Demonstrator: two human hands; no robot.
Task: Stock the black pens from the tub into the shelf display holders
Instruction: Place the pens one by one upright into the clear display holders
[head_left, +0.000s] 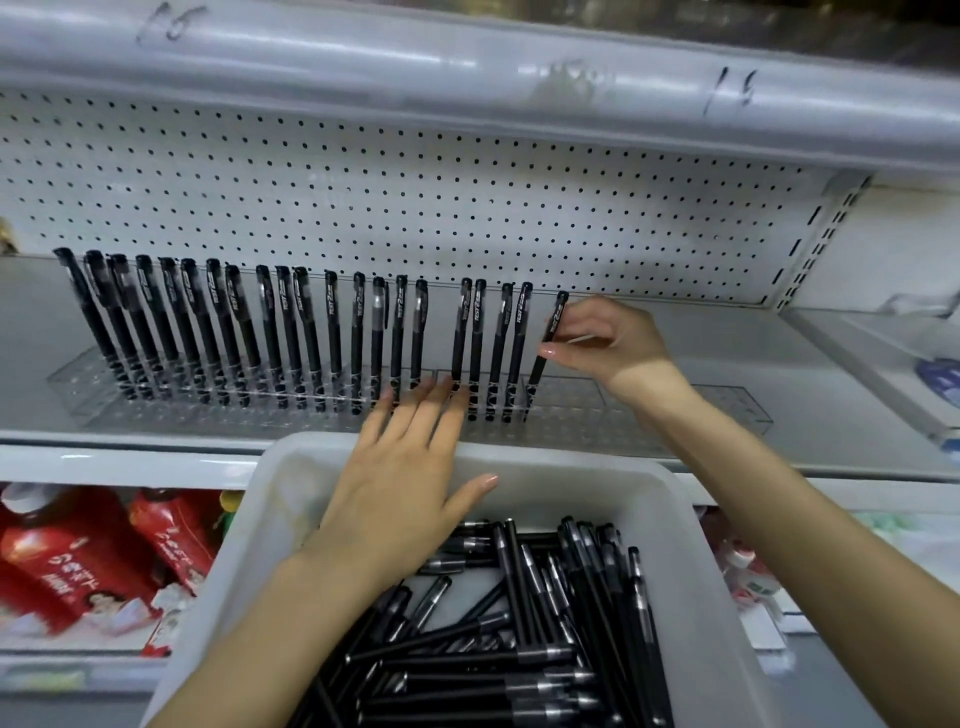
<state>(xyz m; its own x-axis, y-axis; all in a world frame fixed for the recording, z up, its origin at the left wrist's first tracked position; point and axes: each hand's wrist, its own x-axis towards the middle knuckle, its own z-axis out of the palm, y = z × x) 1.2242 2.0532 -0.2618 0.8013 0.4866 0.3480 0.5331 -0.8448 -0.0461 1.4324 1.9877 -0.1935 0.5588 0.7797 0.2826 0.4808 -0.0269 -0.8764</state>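
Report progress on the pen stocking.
Done: a row of pens stands in the clear holders. In hand: right hand pinches one pen at the row's right end; left hand open over the tub. Left: many loose pens there, empty holes further right.

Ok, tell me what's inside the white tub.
The white tub holds a loose heap of black pens, lying crisscrossed, mostly toward its right side. The left hand and forearm cover part of the left interior, so anything beneath them is hidden.

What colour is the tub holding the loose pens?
White, slightly translucent tub; head view shows it best.
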